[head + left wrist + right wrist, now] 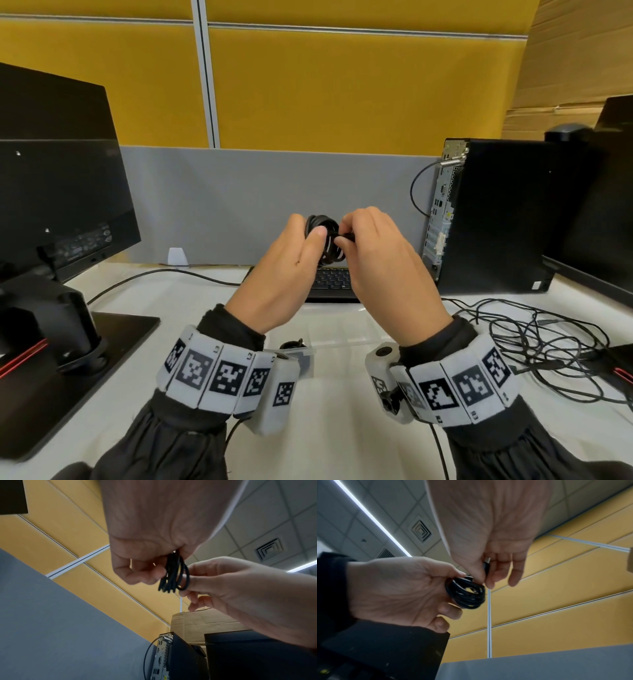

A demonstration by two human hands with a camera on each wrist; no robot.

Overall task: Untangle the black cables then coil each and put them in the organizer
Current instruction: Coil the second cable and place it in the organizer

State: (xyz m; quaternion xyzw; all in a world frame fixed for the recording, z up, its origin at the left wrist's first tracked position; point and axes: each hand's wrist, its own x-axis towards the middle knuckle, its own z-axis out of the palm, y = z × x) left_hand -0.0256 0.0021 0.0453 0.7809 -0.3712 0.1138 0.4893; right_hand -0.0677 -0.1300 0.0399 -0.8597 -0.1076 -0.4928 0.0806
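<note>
1. While our left hand (287,263) holds the coiled black cable (323,240) up over the keyboard (334,282), we judge the step in hand to be finishing this coil by securing its loose end.
2. Our left fingers are curled round one side of the loops, thumb (317,236) pressed on the front, so the turns stay stacked (the left wrist view shows them bunched edge-on against the palm).
3. Our right hand (383,267) pinches the cable's plug end (486,565) between thumb and forefinger, with the other fingers loosely extended, just beside the coil and touching it.
4. To do it well, we should keep the left grip firm but not crushing, pass the plug end through or round the loops snugly, and avoid letting any turn spring free.
5. Relative to our hands, the coil sits between them, raised well clear of the white desk (191,308).
6. Below our wrists lies the clear plastic organizer (342,330); one near compartment seems to hold something dark already, though we cannot tell what.
7. On our right, a tangle of black cables (534,346) is still spread on the desk beside the computer tower (493,216), so much of the task remains.
</note>
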